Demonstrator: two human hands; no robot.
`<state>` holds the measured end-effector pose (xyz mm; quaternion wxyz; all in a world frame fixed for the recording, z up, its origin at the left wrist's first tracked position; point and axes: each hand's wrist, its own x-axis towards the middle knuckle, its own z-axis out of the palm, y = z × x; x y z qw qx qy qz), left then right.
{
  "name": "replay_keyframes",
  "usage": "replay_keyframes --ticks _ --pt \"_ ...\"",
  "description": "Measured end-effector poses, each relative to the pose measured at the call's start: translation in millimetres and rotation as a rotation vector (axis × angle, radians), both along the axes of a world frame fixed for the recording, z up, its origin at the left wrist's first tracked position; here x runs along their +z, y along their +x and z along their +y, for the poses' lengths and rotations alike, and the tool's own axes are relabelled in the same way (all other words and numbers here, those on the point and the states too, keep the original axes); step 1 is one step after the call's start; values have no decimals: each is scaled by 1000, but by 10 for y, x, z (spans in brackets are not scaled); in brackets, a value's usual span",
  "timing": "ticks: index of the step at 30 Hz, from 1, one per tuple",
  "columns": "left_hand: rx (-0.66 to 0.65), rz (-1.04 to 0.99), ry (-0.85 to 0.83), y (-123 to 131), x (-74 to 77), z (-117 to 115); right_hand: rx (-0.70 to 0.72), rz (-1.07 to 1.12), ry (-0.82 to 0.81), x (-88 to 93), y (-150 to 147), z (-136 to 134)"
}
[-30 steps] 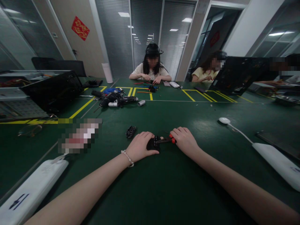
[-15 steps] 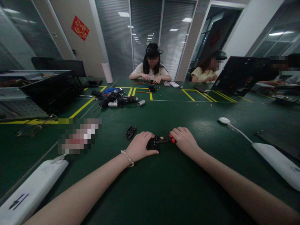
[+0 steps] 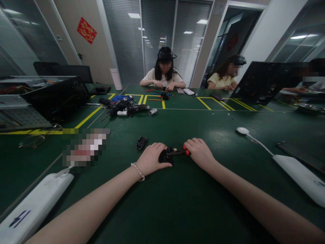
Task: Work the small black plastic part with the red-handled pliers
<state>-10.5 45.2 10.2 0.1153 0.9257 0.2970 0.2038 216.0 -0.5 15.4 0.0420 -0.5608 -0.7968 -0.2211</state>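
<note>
My left hand [image 3: 152, 157], with a beaded bracelet at the wrist, is closed around a flat black part [image 3: 165, 157] on the green table. My right hand [image 3: 200, 150] grips red-handled pliers [image 3: 179, 152], their dark jaws pointing left. The jaw tips reach the right side of the black part; whether they are clamped on it I cannot tell. A small light-coloured bit [image 3: 175, 149] shows beside the jaws. Just beyond my left hand lies a small black slotted piece [image 3: 141, 142].
White power banks lie left [image 3: 43, 203] and right [image 3: 299, 179], the right one cabled to a white puck [image 3: 243, 130]. Farther off are a power drill [image 3: 118, 107] with cables, a black computer case [image 3: 56, 98] and a white bottle [image 3: 116, 79]. Co-workers [image 3: 164, 74] sit across the green table [image 3: 162, 210].
My hands, the pliers and the black part look the same as before. At the far right of the table, a co-worker's hands have shifted slightly.
</note>
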Motion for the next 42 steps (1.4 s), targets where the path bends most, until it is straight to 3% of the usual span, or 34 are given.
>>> replay_keyframes --ticks 42 --pt "3 4 -13 -8 26 -13 1 6 -25 8 4 4"
